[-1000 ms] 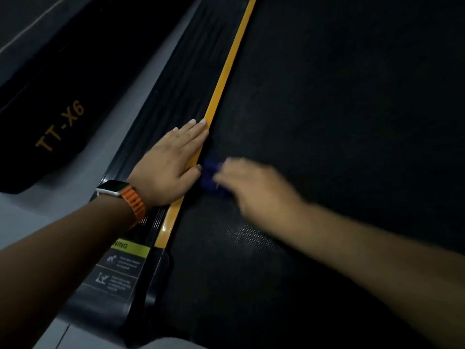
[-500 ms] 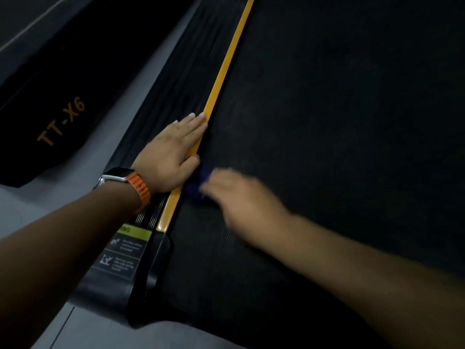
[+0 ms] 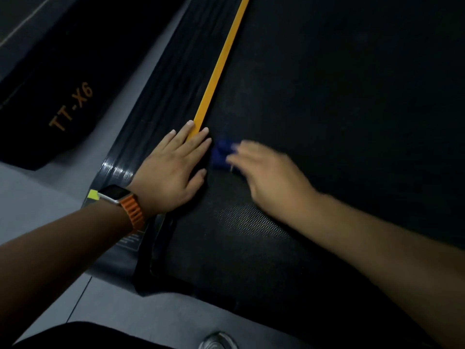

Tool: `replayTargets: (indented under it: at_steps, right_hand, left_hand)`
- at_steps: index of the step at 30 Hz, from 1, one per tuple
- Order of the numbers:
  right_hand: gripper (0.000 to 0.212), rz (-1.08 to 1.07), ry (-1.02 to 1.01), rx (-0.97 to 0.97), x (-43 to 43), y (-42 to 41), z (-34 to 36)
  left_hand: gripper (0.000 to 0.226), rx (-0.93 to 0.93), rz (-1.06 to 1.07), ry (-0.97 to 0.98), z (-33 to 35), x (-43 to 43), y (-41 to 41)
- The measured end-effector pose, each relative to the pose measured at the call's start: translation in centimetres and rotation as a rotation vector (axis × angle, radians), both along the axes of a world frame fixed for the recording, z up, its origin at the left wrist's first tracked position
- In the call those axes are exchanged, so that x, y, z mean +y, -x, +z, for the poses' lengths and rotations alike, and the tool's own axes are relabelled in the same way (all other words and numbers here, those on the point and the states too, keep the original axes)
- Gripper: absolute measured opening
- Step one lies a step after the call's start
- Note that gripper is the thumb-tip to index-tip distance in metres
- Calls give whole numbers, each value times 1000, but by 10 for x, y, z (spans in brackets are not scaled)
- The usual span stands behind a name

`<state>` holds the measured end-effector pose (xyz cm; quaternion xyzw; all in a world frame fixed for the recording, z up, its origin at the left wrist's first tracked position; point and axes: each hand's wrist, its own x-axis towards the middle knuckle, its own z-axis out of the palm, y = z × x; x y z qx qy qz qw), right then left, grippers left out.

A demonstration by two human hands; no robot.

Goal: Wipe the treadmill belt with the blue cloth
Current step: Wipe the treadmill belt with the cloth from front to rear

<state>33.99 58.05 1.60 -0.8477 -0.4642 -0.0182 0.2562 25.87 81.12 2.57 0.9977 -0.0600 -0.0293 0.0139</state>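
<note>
The black treadmill belt [image 3: 339, 102] fills the right of the view, edged on its left by a yellow strip [image 3: 221, 59]. My left hand [image 3: 171, 170] lies flat with straight fingers across the yellow strip and the ribbed side rail [image 3: 161, 96]. My right hand [image 3: 266, 177], blurred by motion, presses the blue cloth [image 3: 220, 153] onto the belt just right of my left hand. Only the cloth's left end shows beyond my fingertips. How my right fingers hold the cloth is not clear.
A second dark machine marked TT-X6 [image 3: 70, 107] stands to the left across a strip of grey floor [image 3: 37, 197]. The treadmill's rear end cap [image 3: 151, 273] is near me. A shoe tip [image 3: 217, 341] shows at the bottom edge.
My right hand with the cloth slid toward me along the belt's left edge, then back up beside my left fingers. My left hand stayed flat on the rail.
</note>
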Motion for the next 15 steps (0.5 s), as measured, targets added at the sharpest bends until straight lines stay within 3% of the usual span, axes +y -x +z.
replayTargets:
  at_steps: [3, 5, 8, 11, 13, 15]
  right_hand:
    - [51, 278, 59, 102, -28, 48, 5]
    - [54, 328, 91, 61, -29, 32, 9]
    - [48, 158, 82, -83, -13, -39, 7]
    - [30, -46, 53, -65, -6, -96, 9]
    - [30, -83, 0, -53, -6, -75, 2]
    - [34, 17, -58, -16, -21, -24, -5]
  left_hand:
    - [74, 13, -1, 4, 0, 0, 0]
    - [75, 11, 2, 18, 1, 0, 0]
    - [75, -2, -1, 42, 2, 0, -1]
    - [75, 1, 6, 61, 3, 0, 0]
    - [75, 7, 10, 60, 3, 0, 1]
    - [76, 13, 12, 56, 3, 0, 1]
